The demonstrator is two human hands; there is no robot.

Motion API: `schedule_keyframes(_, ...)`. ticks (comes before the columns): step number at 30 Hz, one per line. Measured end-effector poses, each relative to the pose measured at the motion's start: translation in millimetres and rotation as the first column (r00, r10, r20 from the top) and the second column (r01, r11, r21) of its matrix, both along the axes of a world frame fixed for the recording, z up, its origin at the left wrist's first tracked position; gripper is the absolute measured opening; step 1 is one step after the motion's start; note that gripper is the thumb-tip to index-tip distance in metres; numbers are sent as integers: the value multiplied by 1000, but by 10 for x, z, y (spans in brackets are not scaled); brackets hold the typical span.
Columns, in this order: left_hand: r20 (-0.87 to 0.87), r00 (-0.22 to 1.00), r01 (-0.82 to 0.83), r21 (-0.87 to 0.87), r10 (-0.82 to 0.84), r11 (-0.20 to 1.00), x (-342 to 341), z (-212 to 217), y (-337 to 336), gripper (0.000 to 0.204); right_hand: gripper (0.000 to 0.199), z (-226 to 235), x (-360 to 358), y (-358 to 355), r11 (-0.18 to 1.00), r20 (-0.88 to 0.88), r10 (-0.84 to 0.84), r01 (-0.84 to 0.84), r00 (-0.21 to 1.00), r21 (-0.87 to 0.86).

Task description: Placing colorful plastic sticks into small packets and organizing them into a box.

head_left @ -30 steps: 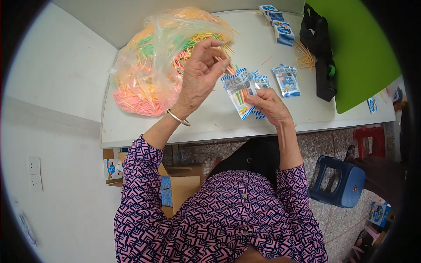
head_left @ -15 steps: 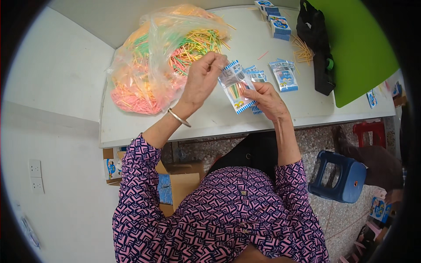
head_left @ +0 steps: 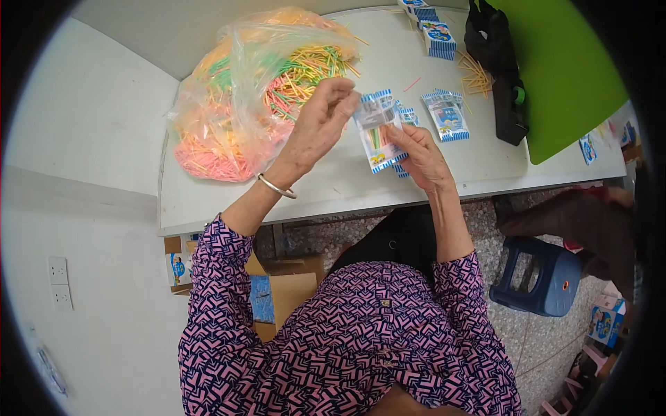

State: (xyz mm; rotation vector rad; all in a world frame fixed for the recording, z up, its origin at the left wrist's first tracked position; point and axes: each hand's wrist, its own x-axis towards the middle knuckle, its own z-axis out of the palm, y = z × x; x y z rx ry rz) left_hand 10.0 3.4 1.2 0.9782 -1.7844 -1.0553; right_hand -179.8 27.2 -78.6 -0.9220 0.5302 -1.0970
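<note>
My right hand (head_left: 427, 156) is closed on the edge of a small clear packet (head_left: 378, 135) with blue-striped ends, thumb on its front. Several thin coloured sticks show through its window. My left hand (head_left: 319, 125), a silver bangle on its wrist, is beside the packet's upper left corner. Its fingers are bent and look apart from the thumb; I see nothing in them. Partly hidden behind the held packet are more striped packets (head_left: 408, 116) on the table. A small pile of similar packets (head_left: 447, 116) lies to the right.
A big clear bag (head_left: 236, 90) spills pink, yellow and green sticks on the white table (head_left: 333, 187). Stacked packets (head_left: 438, 39), loose yellow sticks (head_left: 475, 74), a black strap-like object (head_left: 510, 111) and a green board (head_left: 569, 76) are farther right. A blue stool (head_left: 538, 277) stands near another person's leg (head_left: 576, 218).
The packet has turned more upright in my right hand. My left hand's fingers have loosened at its upper corner. At the right, the other person's leg has shifted towards the table.
</note>
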Motion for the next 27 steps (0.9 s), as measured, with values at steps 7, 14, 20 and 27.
schedule_keyframes(7,-135,988,100,176,-77,979,-12,-149,16,22,26,160,58,35,986,-126,-150,138,981,-99)
schedule_keyframes(14,-194,978,109,193,-71,975,-231,-149,112,23,23,117,-61,46,958,-152,-245,215,957,-190)
schedule_keyframes(20,-102,988,132,207,-113,969,-226,-295,21,20,24,221,-175,123,912,-203,-403,375,892,-166)
schedule_keyframes(27,-176,976,172,241,-131,955,-445,-510,-7,34,36,-175,-900,-261,532,-528,-823,609,208,-589)
